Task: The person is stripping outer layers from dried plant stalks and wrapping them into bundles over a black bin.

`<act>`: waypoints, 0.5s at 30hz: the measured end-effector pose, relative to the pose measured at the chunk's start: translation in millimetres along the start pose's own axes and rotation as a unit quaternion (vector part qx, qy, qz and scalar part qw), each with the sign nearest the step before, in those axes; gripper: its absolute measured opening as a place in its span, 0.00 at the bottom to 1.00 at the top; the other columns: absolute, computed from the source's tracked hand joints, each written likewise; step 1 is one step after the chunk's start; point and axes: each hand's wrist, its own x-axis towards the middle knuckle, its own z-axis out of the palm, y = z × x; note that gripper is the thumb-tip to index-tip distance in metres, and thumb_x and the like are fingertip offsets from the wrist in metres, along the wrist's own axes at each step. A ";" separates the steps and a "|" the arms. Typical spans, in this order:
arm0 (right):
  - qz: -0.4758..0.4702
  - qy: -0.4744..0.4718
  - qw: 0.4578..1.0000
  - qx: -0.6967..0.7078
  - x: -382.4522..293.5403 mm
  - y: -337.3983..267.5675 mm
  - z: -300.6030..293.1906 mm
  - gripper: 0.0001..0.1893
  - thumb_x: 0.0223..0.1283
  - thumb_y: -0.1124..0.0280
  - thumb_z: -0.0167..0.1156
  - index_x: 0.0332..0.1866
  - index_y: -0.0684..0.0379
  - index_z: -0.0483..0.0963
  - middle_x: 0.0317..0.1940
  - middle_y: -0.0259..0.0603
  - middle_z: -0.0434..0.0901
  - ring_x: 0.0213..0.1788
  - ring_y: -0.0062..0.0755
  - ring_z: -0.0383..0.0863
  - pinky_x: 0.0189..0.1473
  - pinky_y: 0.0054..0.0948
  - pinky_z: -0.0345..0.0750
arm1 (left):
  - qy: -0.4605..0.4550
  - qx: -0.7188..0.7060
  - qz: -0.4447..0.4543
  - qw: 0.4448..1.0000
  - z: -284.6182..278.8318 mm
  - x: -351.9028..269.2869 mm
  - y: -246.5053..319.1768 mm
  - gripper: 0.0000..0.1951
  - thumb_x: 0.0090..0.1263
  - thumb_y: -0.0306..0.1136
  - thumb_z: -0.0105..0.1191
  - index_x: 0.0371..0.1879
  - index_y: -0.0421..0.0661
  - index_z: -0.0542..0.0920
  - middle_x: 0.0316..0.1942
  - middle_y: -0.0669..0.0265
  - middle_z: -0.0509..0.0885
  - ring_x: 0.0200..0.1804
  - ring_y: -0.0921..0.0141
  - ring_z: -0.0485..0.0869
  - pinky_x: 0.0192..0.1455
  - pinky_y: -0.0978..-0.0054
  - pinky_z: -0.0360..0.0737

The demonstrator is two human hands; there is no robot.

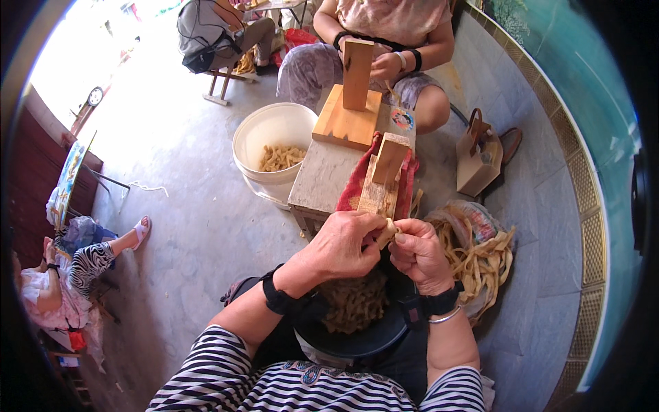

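My left hand (340, 247) and my right hand (419, 252) meet at the center, pinching a short pale-yellow strip (387, 233) that looks looped or knotted between their fingertips. Just beyond them, a wooden block (391, 162) stands on a narrow wooden board (378, 198), which rests over a red cloth (352, 190) on a small worn table (320, 180). Below my hands, a dark basin (355, 346) at my lap holds many short knotted pieces (355, 306). On the floor beside my right wrist lies a heap of long pale strips (486, 257), partly over a plastic sack (481, 221).
A white bucket (246, 131) with similar knotted pieces stands left of the table. At its far end is another upright block (356, 77) on a wooden base (342, 126), before a seated person (394, 20). A handbag (479, 162) stands right. Another person (56, 309) sits left.
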 end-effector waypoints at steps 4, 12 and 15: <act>-0.010 0.032 0.996 -0.080 1.7 5.5 -0.1 0.09 0.60 0.76 0.58 0.44 0.64 0.76 0.18 0.25 0.69 0.15 0.12 0.61 0.17 0.13 0.58 | -0.038 0.020 -0.033 0.999 -5.6 -0.1 -3.0 0.11 0.61 0.33 0.63 0.24 0.39 0.79 0.14 0.64 0.74 0.17 0.73 0.75 0.21 0.76 0.71; -0.129 0.017 0.945 -0.299 -14.4 -28.8 -6.5 0.05 0.58 0.75 0.61 0.29 0.65 0.79 0.19 0.28 0.75 0.19 0.10 0.66 0.22 0.14 0.61 | -0.161 -0.501 -0.272 0.806 -28.5 0.3 -15.8 0.13 0.65 0.36 0.58 0.20 0.42 0.77 0.13 0.71 0.72 0.12 0.78 0.68 0.15 0.82 0.63; -0.104 0.058 0.929 -0.352 -14.7 -24.8 -9.8 0.04 0.58 0.76 0.61 0.31 0.65 0.80 0.20 0.26 0.75 0.21 0.10 0.67 0.25 0.14 0.63 | -0.194 -0.251 -0.215 0.924 -33.5 3.0 -21.3 0.15 0.63 0.42 0.60 0.25 0.41 0.79 0.18 0.65 0.77 0.19 0.71 0.76 0.23 0.76 0.71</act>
